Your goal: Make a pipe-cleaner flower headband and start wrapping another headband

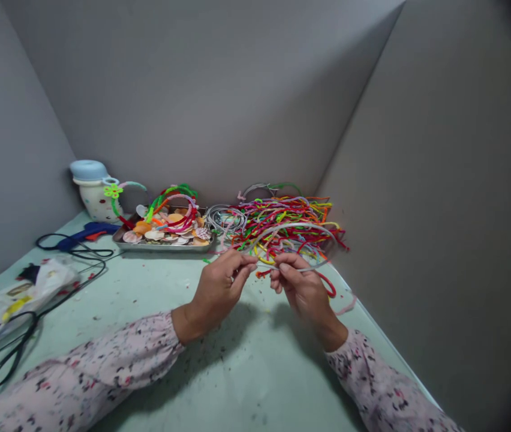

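Between my hands, above the table, is a thin grey hoop [322, 227] whose curve arches over a pile of coloured fuzzy stems. My left hand [222, 285] pinches near one end of it, thumb against the fingers. The lower part of the hoop passes through my right hand [300, 285], with fingers and thumb closed on it. The two hands are a short gap apart. Behind them the pile of fuzzy stems [282, 213] lies against the wall, with several silver rings [226, 219] at its left.
A metal tray [165, 246] holds shells and wrapped hoops. Left of it are a blue-lidded cup [98, 195], a flower-decorated hoop [113, 191], a blue tool [80, 235], black cable [98, 264] and a plastic bag [53, 279]. Small scraps dot the green table [210, 384].
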`<state>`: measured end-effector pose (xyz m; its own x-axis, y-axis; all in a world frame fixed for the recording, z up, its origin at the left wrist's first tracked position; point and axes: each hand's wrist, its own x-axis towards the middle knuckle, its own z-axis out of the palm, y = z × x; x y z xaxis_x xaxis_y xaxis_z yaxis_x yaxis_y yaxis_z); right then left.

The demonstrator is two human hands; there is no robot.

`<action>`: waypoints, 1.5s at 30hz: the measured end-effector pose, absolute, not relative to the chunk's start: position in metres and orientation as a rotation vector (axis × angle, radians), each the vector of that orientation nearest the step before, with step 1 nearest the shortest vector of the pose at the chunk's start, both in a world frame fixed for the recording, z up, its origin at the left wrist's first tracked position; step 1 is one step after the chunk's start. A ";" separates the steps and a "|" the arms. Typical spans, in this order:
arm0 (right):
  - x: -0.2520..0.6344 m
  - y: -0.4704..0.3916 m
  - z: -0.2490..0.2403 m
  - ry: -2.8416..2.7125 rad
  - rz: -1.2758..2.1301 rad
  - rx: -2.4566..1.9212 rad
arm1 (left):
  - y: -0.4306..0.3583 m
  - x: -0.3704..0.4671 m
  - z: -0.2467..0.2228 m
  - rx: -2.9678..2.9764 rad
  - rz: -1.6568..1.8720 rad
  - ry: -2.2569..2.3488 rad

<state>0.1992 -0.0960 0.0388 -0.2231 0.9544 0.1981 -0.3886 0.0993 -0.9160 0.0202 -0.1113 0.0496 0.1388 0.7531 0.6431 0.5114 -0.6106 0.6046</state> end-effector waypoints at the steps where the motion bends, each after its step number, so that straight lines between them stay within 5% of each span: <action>1: 0.200 -0.096 0.040 -1.176 1.430 -0.675 | -0.112 0.020 0.051 2.176 1.454 1.250; 45: 0.198 -0.091 0.039 -1.063 1.490 -0.861 | -0.097 0.020 0.042 1.563 1.169 1.154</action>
